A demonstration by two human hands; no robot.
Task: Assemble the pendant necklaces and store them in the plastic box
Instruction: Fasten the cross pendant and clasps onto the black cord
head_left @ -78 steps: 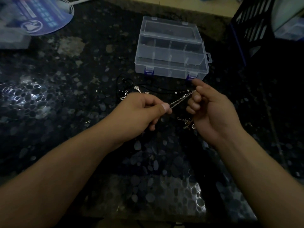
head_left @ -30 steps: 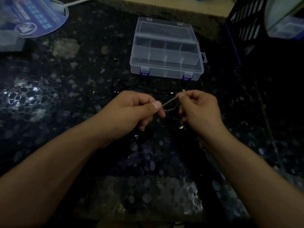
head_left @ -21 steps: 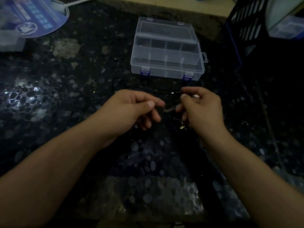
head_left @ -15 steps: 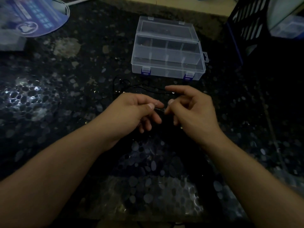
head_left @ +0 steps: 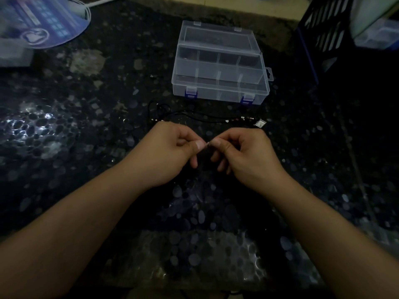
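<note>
Mid-frame, our left hand (head_left: 172, 152) and right hand (head_left: 244, 154) each keep a pinch grip on a tiny metal piece (head_left: 208, 143). Open plastic box (head_left: 220, 91) sits above; black cord (head_left: 194, 114) between, on the table (head_left: 86, 126).

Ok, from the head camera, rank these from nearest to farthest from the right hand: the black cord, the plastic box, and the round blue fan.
From the right hand:
1. Black cord, lying on the table just beyond the knuckles.
2. Plastic box, farther back, straight ahead, lid open.
3. Round blue fan, far back-left corner, well past the left hand.
</note>
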